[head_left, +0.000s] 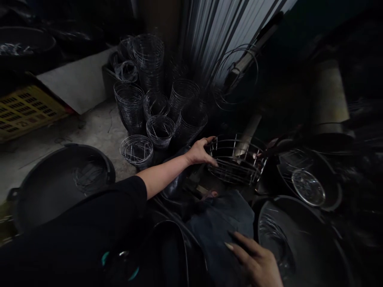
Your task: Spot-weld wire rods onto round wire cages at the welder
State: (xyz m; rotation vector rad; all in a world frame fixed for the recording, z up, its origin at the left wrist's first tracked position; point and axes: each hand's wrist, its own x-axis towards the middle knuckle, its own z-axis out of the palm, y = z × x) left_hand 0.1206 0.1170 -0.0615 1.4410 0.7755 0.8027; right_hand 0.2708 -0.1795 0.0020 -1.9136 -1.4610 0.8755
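Note:
My left hand (202, 153) reaches out and grips the left side of a round wire frame (233, 171), made of metal rings joined by short upright rods. A metal bar (247, 135) stands inside the ring of the frame. My right hand (259, 259) is low at the front, over dark blue cloth (224, 219) that looks like a trouser leg. Its visible fingers are stretched out, and nothing shows in them. Right of the cloth sits a large black tub (311, 239) with thin wire pieces inside.
Stacks of wire rings (130, 105) stand on the floor ahead. A black basin (54, 187) lies at left, a yellow crate (30, 109) behind it. On the right, a dark pan (332, 191) holds a round wire-filled piece (308, 187). A thick post (332, 95) rises behind.

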